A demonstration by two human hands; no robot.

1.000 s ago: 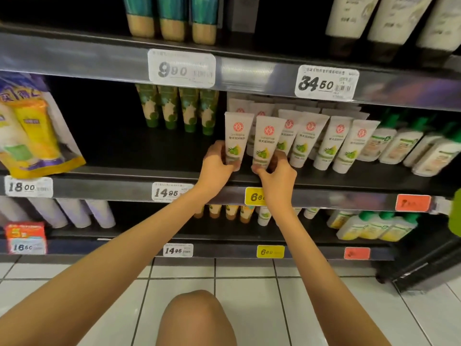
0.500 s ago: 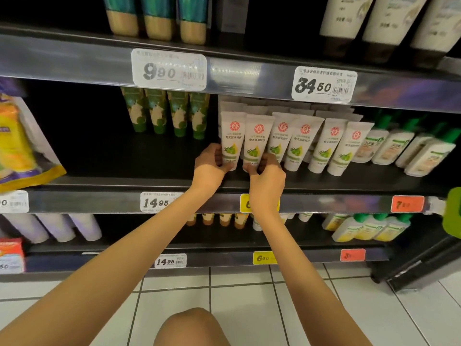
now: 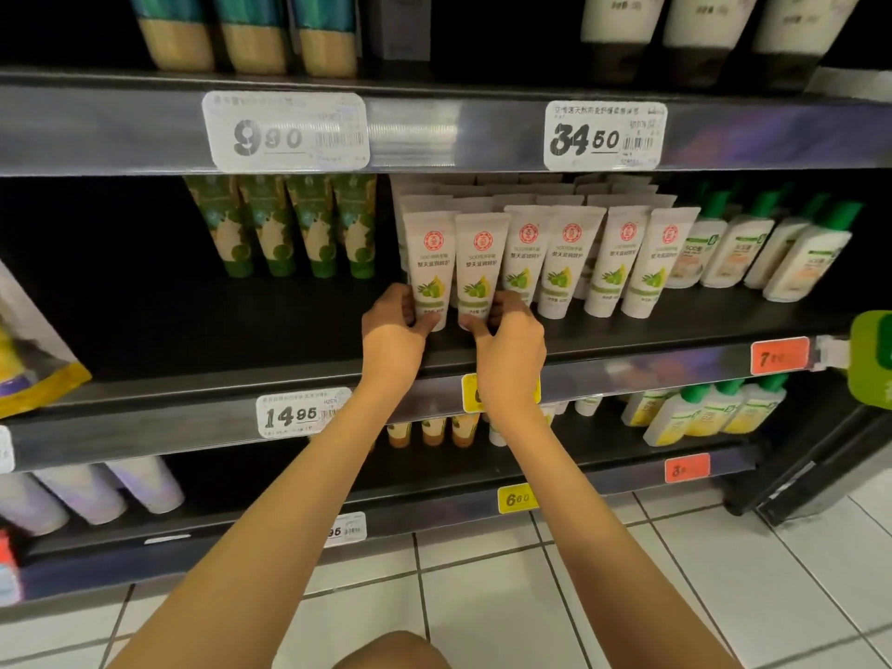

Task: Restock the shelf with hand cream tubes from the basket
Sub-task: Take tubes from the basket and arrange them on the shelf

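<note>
Two white hand cream tubes with a red seal and green olive print stand cap-down on the dark middle shelf point(image 3: 241, 340). My left hand point(image 3: 393, 325) grips the base of the left tube point(image 3: 429, 263). My right hand point(image 3: 507, 340) grips the base of the right tube point(image 3: 480, 268). Both tubes stand at the left end of a front row of matching white tubes point(image 3: 598, 258), with more rows behind. No basket is in view.
Green-and-cream tubes point(image 3: 285, 224) stand at the back left of the same shelf, with bare shelf in front of them. White green-capped bottles point(image 3: 753, 248) fill the right. A yellow bag point(image 3: 29, 359) sits far left. Shelves above and below carry other products, over a tiled floor point(image 3: 482, 596).
Both hands have pushed the two tubes further back on the shelf, into line with the front row. The tubes now stand more upright.
</note>
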